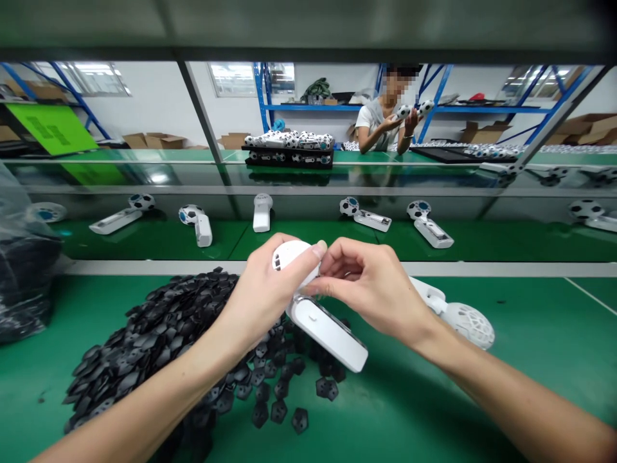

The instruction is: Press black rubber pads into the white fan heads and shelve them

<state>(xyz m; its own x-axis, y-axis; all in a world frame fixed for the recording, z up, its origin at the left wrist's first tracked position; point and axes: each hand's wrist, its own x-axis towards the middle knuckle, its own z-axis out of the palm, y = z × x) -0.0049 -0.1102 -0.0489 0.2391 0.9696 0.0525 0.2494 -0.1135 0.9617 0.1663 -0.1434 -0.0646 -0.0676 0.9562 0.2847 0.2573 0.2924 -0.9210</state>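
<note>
Fingers (304,262) of the left hand (263,289) clasp a white device (331,333), the right hand (371,283) curled inward beside it, grip unclear.

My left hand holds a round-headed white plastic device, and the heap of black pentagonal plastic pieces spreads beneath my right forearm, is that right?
Not quite: in the head view, the heap of black pentagonal plastic pieces spreads beneath your left forearm, not your right. Your left hand does hold the round-headed white plastic device.
</note>
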